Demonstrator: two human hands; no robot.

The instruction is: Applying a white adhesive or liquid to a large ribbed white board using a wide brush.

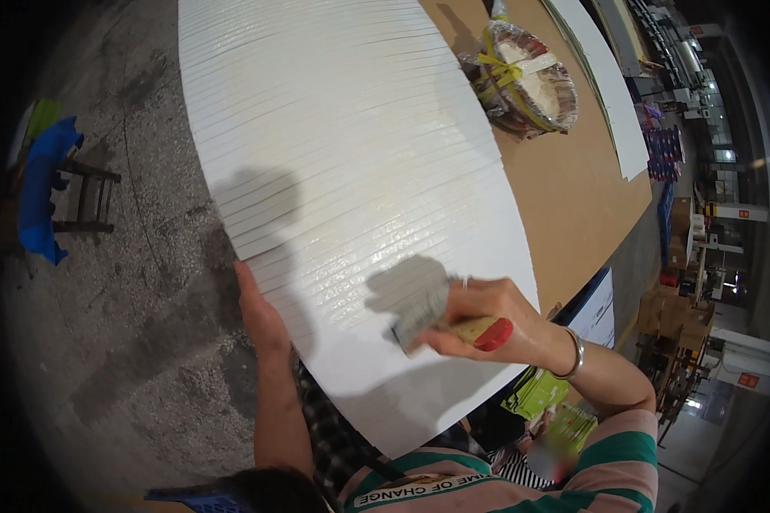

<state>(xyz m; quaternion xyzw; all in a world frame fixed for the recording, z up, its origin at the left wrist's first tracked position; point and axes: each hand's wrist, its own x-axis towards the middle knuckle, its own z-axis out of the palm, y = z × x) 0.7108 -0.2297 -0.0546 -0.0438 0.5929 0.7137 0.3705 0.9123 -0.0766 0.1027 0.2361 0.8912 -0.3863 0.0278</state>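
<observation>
Overlapping white paper sheets [342, 111] lie fanned out in a long run, their edges forming close parallel lines. A wet shine shows on the middle of them. My right hand [488, 316] is closed round a flat brush [423, 316] with a wooden handle and a red handle end. Its bristles are blurred and down at the sheets, near the close end. My left hand [263, 312] rests along the left edge of the sheets, fingers stretched out against it; some fingers are partly hidden.
A plastic-wrapped bucket [530, 81] with pale paste and a yellow tie stands on the brown board [586, 209] at right. More white sheets [603, 85] lie beyond it. A stool with a blue cover [47, 192] stands at far left. Another person sits at lower right.
</observation>
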